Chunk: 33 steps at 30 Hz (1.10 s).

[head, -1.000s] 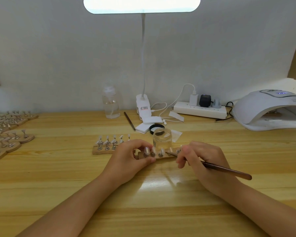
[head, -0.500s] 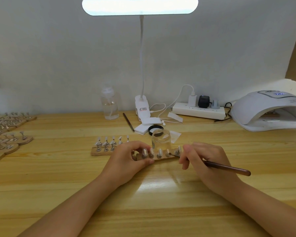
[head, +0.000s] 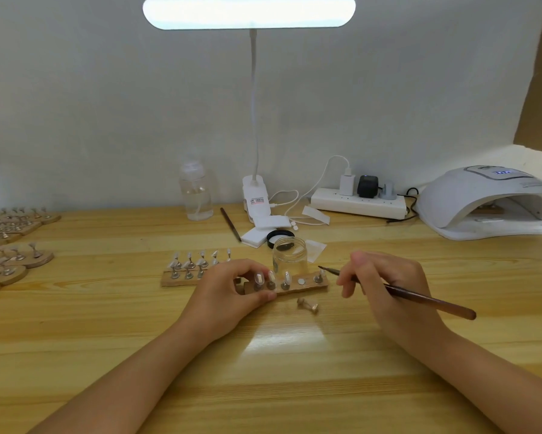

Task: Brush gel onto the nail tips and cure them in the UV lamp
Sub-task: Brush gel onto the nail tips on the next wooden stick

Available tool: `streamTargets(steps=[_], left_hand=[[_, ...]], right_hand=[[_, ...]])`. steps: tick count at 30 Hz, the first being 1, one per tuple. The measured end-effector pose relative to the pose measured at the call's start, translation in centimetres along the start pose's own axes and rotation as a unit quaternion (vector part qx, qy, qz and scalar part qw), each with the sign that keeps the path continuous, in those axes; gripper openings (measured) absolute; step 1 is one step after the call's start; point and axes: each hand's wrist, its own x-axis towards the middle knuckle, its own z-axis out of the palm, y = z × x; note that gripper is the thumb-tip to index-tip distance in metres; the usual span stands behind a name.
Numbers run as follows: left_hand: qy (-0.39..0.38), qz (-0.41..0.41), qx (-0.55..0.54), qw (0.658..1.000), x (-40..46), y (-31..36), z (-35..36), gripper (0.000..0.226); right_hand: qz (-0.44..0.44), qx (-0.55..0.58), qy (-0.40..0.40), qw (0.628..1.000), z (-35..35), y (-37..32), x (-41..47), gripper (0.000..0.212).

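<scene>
We are partway through the brushing step, judging by the tips standing on the narrow wooden holder strip near the middle of the pale wooden worktop. Our left hand grips the strip's left end, fingers curled over its far side and thumb on its near edge. Our right hand pinches the slim brown-handled gel brush like a pen; its dark tip points left and slightly away from us, hovering just off the strip's right end, not touching any tip as far as we can tell.

One small metal stand with its clear nail tip lies on its side on the worktop, just in front of the strip and below a bare round magnet spot. It sits between our hands, to the lower left of the brush fingers, its long axis running roughly left to right. Which hand is nearer is hard to say; the left looks busier, so the right likely has to reset it.

The open clear glass gel jar stands just behind the strip. The white domed UV lamp waits at the worktop's far right corner, well apart from the strip.
</scene>
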Motion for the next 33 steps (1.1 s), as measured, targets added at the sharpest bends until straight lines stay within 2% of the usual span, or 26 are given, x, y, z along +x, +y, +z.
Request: streamTargets(steps=[6,12,17,20,22,27,33], left_hand=[[0.001,0.000,0.003,1.000,0.0,0.0,0.0,0.026],[-0.017,0.013,0.038,0.999,-0.4,0.5,0.0,0.037],[-0.062,-0.003,0.107,0.992,-0.3,1.2,-0.4,0.041],[-0.053,0.018,0.209,0.976,-0.3,2.2,-0.6,0.045],[-0.036,0.065,0.243,0.967,-0.2,3.0,-0.6,0.040],[-0.102,0.209,0.327,0.916,0.0,4.8,0.6,0.028],[-0.141,0.226,0.406,0.874,0.9,4.9,1.5,0.029]], right_hand=[[0.038,-0.005,0.010,0.999,-0.4,0.4,0.1,0.041],[0.007,-0.049,0.003,0.999,-0.4,0.3,0.5,0.016],[0.022,-0.035,-0.003,0.999,-0.3,0.7,0.4,0.016],[0.036,-0.048,-0.005,0.998,-0.2,1.1,0.4,0.013],[0.054,-0.068,-0.009,0.996,-0.1,1.5,0.5,0.017],[0.093,-0.091,-0.060,0.990,0.1,2.1,0.6,0.017],[0.095,-0.083,-0.125,0.984,0.1,2.4,0.7,0.023]])
